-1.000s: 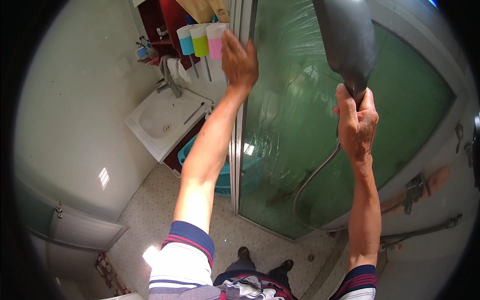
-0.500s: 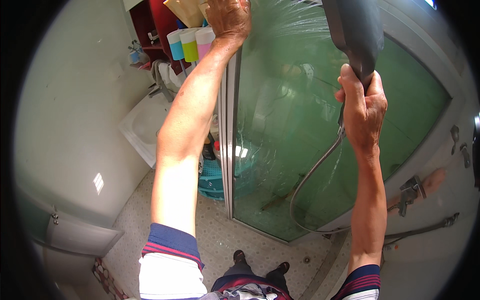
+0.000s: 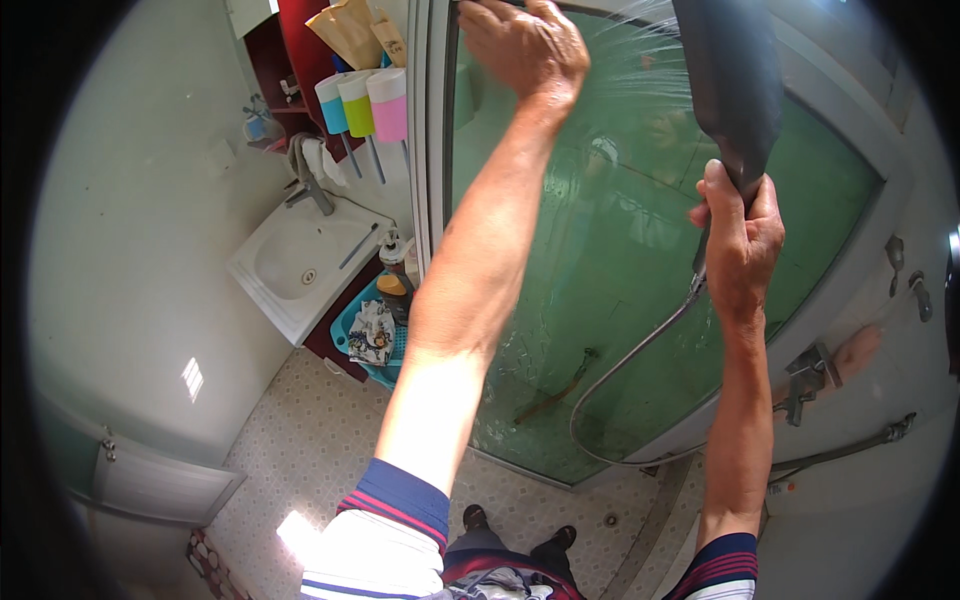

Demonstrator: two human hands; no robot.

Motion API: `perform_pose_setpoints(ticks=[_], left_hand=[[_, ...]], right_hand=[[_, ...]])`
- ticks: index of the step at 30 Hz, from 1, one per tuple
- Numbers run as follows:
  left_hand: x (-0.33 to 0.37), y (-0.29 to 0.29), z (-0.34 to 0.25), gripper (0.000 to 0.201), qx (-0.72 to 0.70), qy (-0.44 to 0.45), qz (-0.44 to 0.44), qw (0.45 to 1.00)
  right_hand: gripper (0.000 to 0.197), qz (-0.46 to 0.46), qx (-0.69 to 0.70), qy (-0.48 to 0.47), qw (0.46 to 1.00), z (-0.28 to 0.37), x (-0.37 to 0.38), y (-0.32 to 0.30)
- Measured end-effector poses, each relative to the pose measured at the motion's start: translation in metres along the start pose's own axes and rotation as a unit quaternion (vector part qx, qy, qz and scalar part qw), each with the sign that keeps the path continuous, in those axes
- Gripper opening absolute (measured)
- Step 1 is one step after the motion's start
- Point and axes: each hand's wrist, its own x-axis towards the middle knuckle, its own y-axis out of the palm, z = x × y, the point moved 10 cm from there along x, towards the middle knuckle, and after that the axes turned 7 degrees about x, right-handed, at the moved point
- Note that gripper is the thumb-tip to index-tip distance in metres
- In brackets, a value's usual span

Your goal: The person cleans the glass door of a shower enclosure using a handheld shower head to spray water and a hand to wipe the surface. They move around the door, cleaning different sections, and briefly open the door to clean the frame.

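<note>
Left hand: the left hand [image 3: 528,48] is at the far edge of the glass, fingers stretched out flat to the left; whether the palm presses the pane I cannot tell.
Right hand: the right hand [image 3: 742,235] grips the narrow neck of the showerhead, thumb along it.
Showerhead: the dark grey showerhead [image 3: 730,75], broad and smooth, is at the far right over the glass, sending thin jets of water [image 3: 640,40] leftward.
Hose: a ribbed metallic hose [image 3: 630,360] curves below the right hand.
Glass: a green-tinted, wet, glossy pane [image 3: 600,240] in a ridged metal frame [image 3: 428,130].
Writing: small dark characters on a tan strip [image 3: 390,42], far left.
Cups: blue [image 3: 331,115], green [image 3: 357,115] and pink [image 3: 390,118] cylinders with white tops, side by side left of the frame.
Washbasin: glossy white washbasin [image 3: 270,255] at left, with a grey metal faucet [image 3: 315,195].
Basket: a perforated teal plastic basket [image 3: 348,320] beside it carries a patterned cloth [image 3: 372,335] and a yellow-topped dark bottle [image 3: 393,292].
Floor: pale floor [image 3: 290,420] with a small repeating pattern and a round drain [image 3: 611,520] near right.
</note>
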Motion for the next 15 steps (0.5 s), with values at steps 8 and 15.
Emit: perform_pose_setpoints(ticks=[8,15], left_hand=[[-0.088,-0.037,-0.142,0.067,-0.145,0.094,0.094,0.981],[-0.102,-0.034,-0.106,0.055,-0.306,0.377,0.070,0.872]], right_hand=[[0.025,-0.031,-0.010,-0.025,0.999,0.014,0.003,-0.033],[0.026,-0.009,-0.004,0.010,1.000,0.001,-0.006,-0.023]])
